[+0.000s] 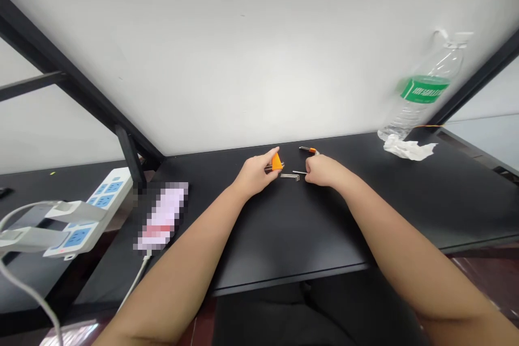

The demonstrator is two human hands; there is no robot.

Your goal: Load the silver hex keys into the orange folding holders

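Observation:
Near the back of the black table, my left hand [258, 172] is closed on an orange holder [276, 162], from which a few metal key ends stick out. Just right of it, some L-shaped hex keys [290, 176] lie on the table between my hands. My right hand [323, 170] is closed on a thin metal key [299, 172] whose shaft points left; its other end is hidden in the fingers. Behind my right hand lies another orange and metal piece [308, 149], partly covered by the hand.
A clear bottle with a green label [425, 90] leans on the wall at the right, beside a crumpled tissue [409, 148]. At the left are a blurred-out phone [164, 216] with a cable and a white power strip [106, 190] with plugs. A black frame [81, 81] rises there.

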